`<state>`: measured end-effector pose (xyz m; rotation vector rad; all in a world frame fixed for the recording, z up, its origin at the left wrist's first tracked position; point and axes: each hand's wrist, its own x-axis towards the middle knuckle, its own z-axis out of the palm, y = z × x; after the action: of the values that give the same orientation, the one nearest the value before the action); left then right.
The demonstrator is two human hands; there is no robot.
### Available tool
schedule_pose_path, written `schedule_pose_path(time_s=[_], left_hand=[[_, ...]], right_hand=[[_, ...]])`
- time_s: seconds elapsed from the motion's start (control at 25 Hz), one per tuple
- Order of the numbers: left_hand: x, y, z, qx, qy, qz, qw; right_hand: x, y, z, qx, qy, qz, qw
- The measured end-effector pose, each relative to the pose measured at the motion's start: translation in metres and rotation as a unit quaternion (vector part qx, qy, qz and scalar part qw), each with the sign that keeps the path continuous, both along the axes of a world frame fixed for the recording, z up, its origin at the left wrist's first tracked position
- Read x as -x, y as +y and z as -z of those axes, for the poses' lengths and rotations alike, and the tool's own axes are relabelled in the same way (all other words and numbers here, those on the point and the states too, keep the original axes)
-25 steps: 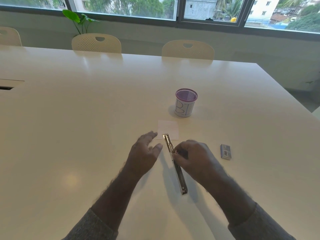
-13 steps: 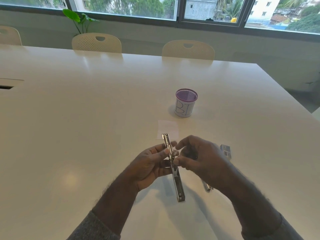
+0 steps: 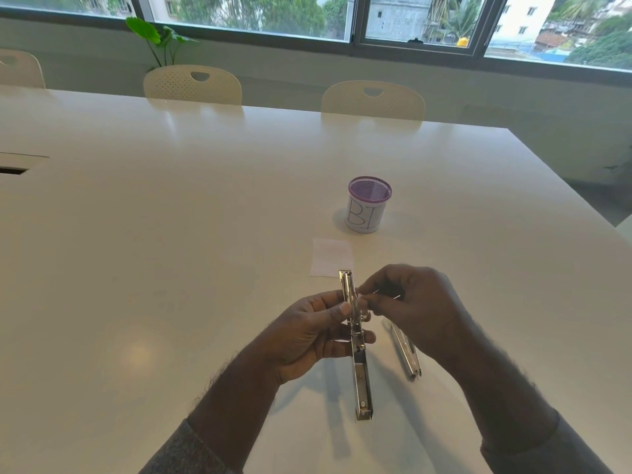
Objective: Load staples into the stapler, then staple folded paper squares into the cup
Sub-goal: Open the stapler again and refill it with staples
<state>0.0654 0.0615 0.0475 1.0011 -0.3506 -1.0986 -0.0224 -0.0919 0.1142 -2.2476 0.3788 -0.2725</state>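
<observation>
A broad, glossy white worktop [image 3: 171,234] fills the view, with a dark slot [image 3: 12,171] cut in at its far left edge. Beyond it, from left to right, a cream chair [image 3: 20,68] is partly seen, a leafy green plant [image 3: 159,37] stands by the wall, and two more perforated cream chairs [image 3: 192,85] are drawn up to the far side. A long window [image 3: 410,18] runs across the back, through which trees and buildings can be made out.

On the worktop, the left hand [image 3: 307,331] is held up with its grip closed on the opened metal stapler [image 3: 355,340], thumb pressed against the upper rail and fingers wrapped behind it. Beyond the stapler a pale paper square [image 3: 331,257] lies flat, and farther back a white cup [image 3: 367,204] with a purple mesh rim stands upright, well apart from the hands. The right hand [image 3: 415,309] is pinched shut beside the stapler's upper rail; a thin silvery sliver shows by the fingers, though what it is cannot be told. Below that hand a second metal strip [image 3: 407,350] is seen, partly hidden by it.

Compared with half a second ago, the hands and stapler are found in nearly the same pose. The small staple box seen by the right hand earlier is now hidden behind that hand.
</observation>
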Motion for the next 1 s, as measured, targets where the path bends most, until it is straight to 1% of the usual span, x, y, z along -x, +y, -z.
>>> schedule_pose_path(time_s=[0.28, 0.44, 0.72, 1.0], left_hand=[[0.002, -0.002, 0.000, -0.002, 0.004, 0.016, 1.000], [0.002, -0.001, -0.002, -0.005, 0.004, 0.032, 0.999], [0.003, -0.002, 0.002, -0.006, 0.009, 0.051, 0.999], [0.002, -0.002, 0.001, -0.001, 0.014, 0.062, 0.998]], right_hand=[[-0.008, -0.002, -0.006, 0.114, 0.035, -0.080, 0.990], [-0.010, -0.004, -0.012, 0.134, 0.057, -0.108, 0.983], [-0.014, -0.005, -0.017, 0.167, 0.137, -0.150, 0.965], [-0.015, -0.003, -0.022, 0.192, 0.157, -0.158, 0.956]])
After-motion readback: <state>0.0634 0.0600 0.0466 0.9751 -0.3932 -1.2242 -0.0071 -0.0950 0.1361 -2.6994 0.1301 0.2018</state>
